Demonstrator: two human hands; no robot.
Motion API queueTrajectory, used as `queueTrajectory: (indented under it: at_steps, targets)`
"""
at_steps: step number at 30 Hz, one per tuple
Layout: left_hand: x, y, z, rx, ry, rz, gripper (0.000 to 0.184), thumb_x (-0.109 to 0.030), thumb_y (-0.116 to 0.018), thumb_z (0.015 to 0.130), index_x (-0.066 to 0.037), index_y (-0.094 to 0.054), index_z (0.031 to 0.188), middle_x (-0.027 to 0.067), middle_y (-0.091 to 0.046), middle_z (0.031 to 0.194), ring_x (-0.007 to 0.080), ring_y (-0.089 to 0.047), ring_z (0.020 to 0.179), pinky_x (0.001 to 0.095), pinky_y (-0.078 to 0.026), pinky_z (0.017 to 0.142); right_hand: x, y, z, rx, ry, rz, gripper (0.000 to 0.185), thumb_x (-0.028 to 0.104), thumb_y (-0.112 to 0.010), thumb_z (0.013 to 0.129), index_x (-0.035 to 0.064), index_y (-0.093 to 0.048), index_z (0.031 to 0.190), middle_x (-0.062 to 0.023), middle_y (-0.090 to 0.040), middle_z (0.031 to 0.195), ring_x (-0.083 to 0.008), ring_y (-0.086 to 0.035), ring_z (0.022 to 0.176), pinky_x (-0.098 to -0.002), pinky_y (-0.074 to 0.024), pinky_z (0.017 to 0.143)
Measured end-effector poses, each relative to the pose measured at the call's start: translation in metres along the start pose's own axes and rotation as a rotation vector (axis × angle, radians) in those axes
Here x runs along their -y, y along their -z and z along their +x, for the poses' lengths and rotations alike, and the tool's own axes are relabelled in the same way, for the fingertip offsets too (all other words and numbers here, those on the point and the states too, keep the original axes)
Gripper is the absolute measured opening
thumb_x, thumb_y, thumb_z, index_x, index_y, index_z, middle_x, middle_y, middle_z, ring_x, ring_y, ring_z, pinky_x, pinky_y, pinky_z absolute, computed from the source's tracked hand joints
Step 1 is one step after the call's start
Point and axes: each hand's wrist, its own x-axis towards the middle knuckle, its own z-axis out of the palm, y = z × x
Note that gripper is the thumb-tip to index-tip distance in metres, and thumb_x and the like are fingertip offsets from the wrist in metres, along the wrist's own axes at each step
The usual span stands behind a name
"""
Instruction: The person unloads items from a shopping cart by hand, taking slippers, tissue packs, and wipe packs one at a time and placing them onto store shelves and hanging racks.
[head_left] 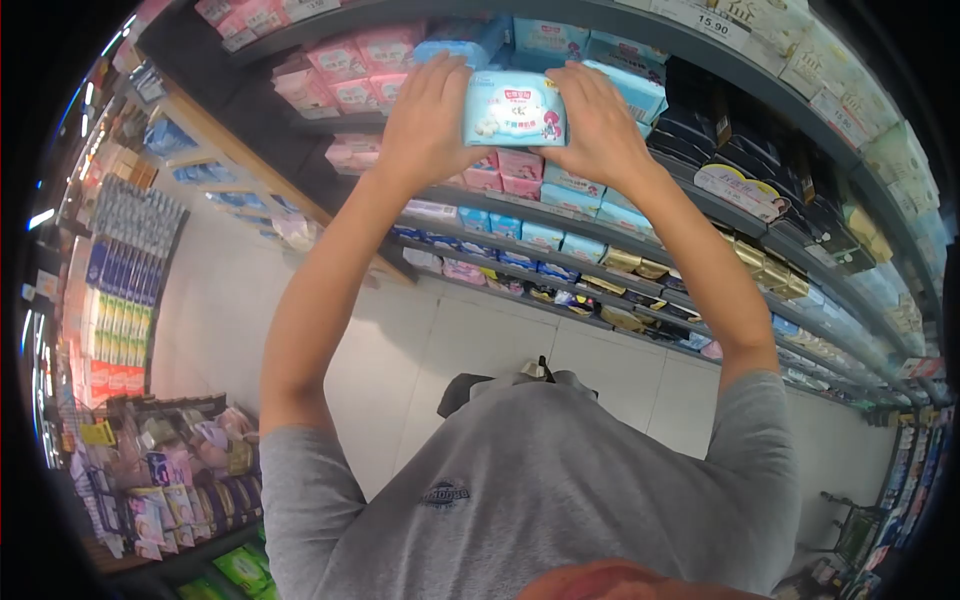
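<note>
We stand on a pale tiled floor [390,350] in a shop aisle, facing tall dark shelving [195,50] stacked with pink packs [365,55], light-blue packs [552,38] and dark packs [700,125]. A rack of bagged goods [170,470] stands at lower left, and a dark, cart-like frame [855,530] at lower right. The light-blue package [515,112] is held up in front of the shelves, its printed face toward us; our left hand [430,120] grasps one side and our right hand [598,118] the other. Its face carries a red label with white characters, blue lettering below and a small pink cartoon figure at the lower right corner; we cannot read the characters surely. The price tag [705,18] on the upper shelf edge reads 15.90, while the logo [444,495] on the grey shirt [560,480] is too blurred to read. The package's side edges are covered by the hands, most of its top and bottom edges exposed. Bare floor lies open between our forearms, and more stretches away to the left.
</note>
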Motion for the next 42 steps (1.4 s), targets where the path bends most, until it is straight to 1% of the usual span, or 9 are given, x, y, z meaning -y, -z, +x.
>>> queueTrajectory:
  at_steps: [6,11,19,24,26,33,36,39,42]
  targets:
    - [0.039,-0.026,0.026,-0.026,-0.056,-0.077,0.082,-0.028,-0.087,0.055,0.001,-0.046,0.12,0.0189,-0.052,0.126,0.0399,-0.044,0.124,0.0478,-0.034,0.107,-0.019,-0.007,0.027,0.021,-0.03,-0.127,0.076,0.031,-0.083,0.061,0.0005,-0.05,0.122,-0.0177,-0.057,0.118,-0.0322,-0.05,0.117,-0.0436,-0.0365,0.099]
    - [0.051,-0.041,0.039,-0.056,-0.153,-0.207,0.082,-0.031,-0.087,0.055,0.001,-0.047,0.119,0.0184,-0.054,0.12,0.039,-0.048,0.118,0.049,-0.033,0.106,-0.034,-0.003,0.024,0.114,-0.116,-0.21,0.076,0.034,-0.081,0.065,0.0064,-0.048,0.128,-0.0144,-0.057,0.119,-0.0343,-0.051,0.114,-0.0427,-0.0385,0.098]
    - [0.07,-0.061,0.066,0.172,-0.088,-0.18,0.079,-0.046,-0.083,0.06,-0.002,-0.051,0.118,0.0201,-0.061,0.103,0.0376,-0.058,0.1,0.0431,-0.044,0.089,-0.042,0.005,0.038,0.306,-0.355,-0.259,0.077,0.044,-0.08,0.067,0.0079,-0.052,0.129,-0.019,-0.061,0.116,-0.0376,-0.053,0.114,-0.0452,-0.0417,0.097]
    - [0.08,-0.068,0.082,0.389,-0.01,-0.193,0.087,-0.049,-0.079,0.063,-0.003,-0.047,0.13,0.024,-0.064,0.105,0.0392,-0.061,0.101,0.0434,-0.047,0.09,-0.04,0.004,0.046,0.346,-0.418,-0.318,0.081,0.047,-0.079,0.067,0.0042,-0.052,0.129,-0.0221,-0.062,0.113,-0.0369,-0.056,0.111,-0.0427,-0.0447,0.095]
    - [0.081,-0.068,0.084,0.415,-0.014,-0.224,0.086,-0.049,-0.079,0.063,-0.003,-0.049,0.129,0.0241,-0.064,0.104,0.0389,-0.062,0.1,0.0434,-0.048,0.09,-0.038,0.004,0.051,0.333,-0.392,-0.319,0.081,0.047,-0.079,0.066,0.0043,-0.052,0.129,-0.0221,-0.063,0.111,-0.0366,-0.061,0.104,-0.0415,-0.0474,0.091]
    - [0.084,-0.074,0.085,0.36,-0.102,-0.157,0.075,-0.053,-0.075,0.065,-0.003,-0.06,0.119,0.0201,-0.066,0.106,0.0349,-0.063,0.099,0.0424,-0.049,0.087,-0.033,0.001,0.064,0.476,-0.544,-0.26,0.08,0.045,-0.076,0.069,0.0091,-0.049,0.134,-0.0211,-0.063,0.114,-0.0353,-0.06,0.106,-0.043,-0.0474,0.093]
    - [0.082,-0.075,0.082,0.522,-0.02,-0.168,0.076,-0.055,-0.074,0.066,-0.003,-0.06,0.119,0.0204,-0.064,0.109,0.0345,-0.063,0.099,0.0419,-0.047,0.09,-0.035,-0.003,0.06,0.481,-0.536,-0.282,0.081,0.047,-0.076,0.069,0.0094,-0.048,0.135,-0.0209,-0.063,0.114,-0.0359,-0.06,0.107,-0.0424,-0.0477,0.092]
    - [0.079,-0.082,0.064,0.341,-0.051,-0.143,0.068,-0.046,-0.077,0.067,-0.004,-0.06,0.117,0.0177,-0.062,0.112,0.0339,-0.061,0.1,0.0426,-0.045,0.091,-0.036,-0.012,0.047,0.391,-0.508,-0.367,0.075,0.045,-0.077,0.069,0.0071,-0.052,0.13,-0.0189,-0.063,0.112,-0.0348,-0.06,0.105,-0.0426,-0.0478,0.09]
    - [0.071,-0.087,0.045,-0.161,-0.323,-0.366,0.055,-0.014,-0.081,0.062,-0.004,-0.058,0.111,0.0125,-0.056,0.114,0.0327,-0.054,0.1,0.0426,-0.044,0.086,-0.025,-0.014,0.038,0.18,-0.149,-0.504,0.06,0.033,-0.078,0.069,0.0052,-0.057,0.118,-0.0129,-0.061,0.113,-0.0283,-0.058,0.106,-0.0391,-0.0435,0.096]
